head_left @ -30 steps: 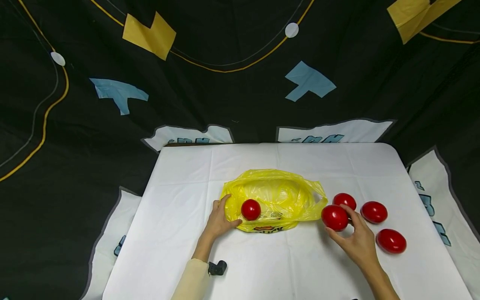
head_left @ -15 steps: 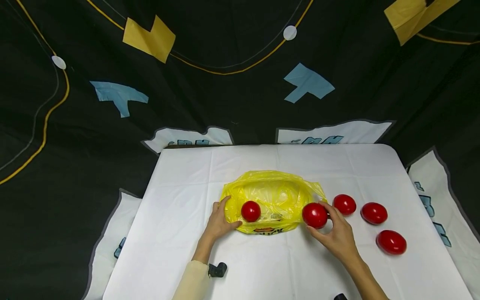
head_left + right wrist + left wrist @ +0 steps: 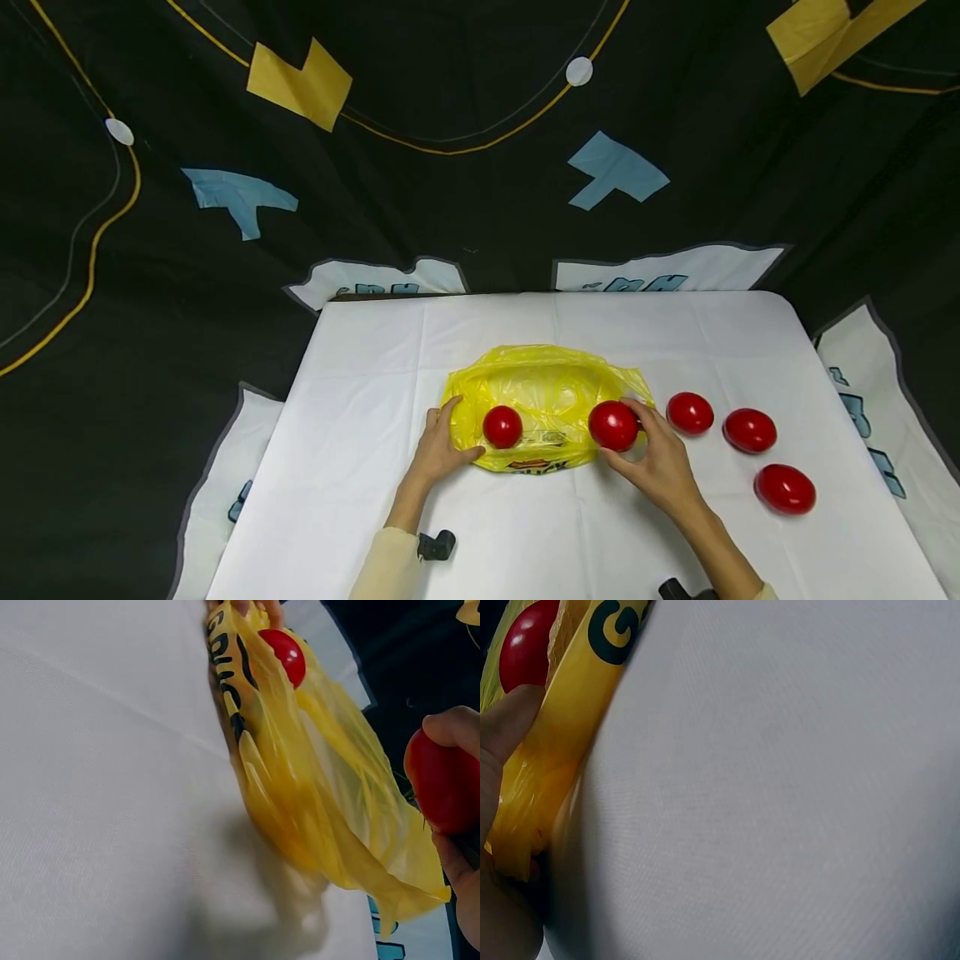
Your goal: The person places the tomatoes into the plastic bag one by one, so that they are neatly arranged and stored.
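Note:
A yellow plastic bag point(image 3: 558, 392) lies on the table with its mouth spread, and one red tomato point(image 3: 502, 427) shows inside at its left. My left hand point(image 3: 437, 446) holds the bag's left end, the thumb over the front rim and the index finger farther back; its other fingers are hidden. My right hand point(image 3: 660, 465) grips a second tomato point(image 3: 613, 426) between thumb and fingers, overlapping the bag's right end in the head view. In the right wrist view this tomato point(image 3: 442, 784) is beside the bag's loose edge, with thin green strands at its side.
Three more tomatoes lie right of the bag: a near one point(image 3: 785, 489), a middle one point(image 3: 750, 430) and one closest to the bag point(image 3: 690, 413). A white cloth covers the table point(image 3: 375, 350). Behind it hangs a dark patterned curtain point(image 3: 450, 208).
My right hand has carried its tomato leftward, from beside the other tomatoes to the bag's right end. My left hand has kept its place at the bag.

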A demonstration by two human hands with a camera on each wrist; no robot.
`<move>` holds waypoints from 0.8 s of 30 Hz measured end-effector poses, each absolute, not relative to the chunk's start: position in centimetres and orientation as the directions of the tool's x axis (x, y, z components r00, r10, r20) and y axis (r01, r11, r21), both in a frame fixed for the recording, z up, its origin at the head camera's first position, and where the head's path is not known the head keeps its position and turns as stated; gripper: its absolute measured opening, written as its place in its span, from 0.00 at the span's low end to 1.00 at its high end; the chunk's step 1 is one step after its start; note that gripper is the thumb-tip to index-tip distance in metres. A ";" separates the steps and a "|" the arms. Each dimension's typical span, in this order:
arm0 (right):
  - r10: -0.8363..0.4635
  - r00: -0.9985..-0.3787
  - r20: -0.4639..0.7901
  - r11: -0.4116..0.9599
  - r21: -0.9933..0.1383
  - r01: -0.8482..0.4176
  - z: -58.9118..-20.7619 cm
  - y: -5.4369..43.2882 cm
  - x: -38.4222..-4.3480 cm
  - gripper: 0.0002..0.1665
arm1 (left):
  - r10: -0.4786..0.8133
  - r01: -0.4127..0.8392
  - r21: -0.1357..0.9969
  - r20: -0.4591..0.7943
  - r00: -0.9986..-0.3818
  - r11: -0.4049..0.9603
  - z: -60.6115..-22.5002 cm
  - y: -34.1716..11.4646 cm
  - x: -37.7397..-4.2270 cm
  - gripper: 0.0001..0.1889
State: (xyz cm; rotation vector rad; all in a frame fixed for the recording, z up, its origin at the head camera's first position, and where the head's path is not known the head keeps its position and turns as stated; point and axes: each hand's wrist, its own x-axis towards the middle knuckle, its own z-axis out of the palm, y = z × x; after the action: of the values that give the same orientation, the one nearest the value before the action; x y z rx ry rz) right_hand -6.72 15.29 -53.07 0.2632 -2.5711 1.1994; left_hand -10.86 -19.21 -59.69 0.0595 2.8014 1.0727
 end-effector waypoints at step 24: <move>-0.118 -0.942 0.315 0.653 -0.690 -0.313 -53.8 13.2 -8.0 0.45 | 0.084 -0.009 0.663 -0.108 -0.991 0.749 -60.0 -19.3 -10.9 0.52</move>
State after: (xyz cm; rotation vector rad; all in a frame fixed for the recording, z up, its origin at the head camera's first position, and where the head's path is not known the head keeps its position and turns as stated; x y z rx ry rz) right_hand -7.98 13.20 -53.78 0.3492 -2.6295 1.1654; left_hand -10.94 -19.28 -59.98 0.0610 2.8134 1.0678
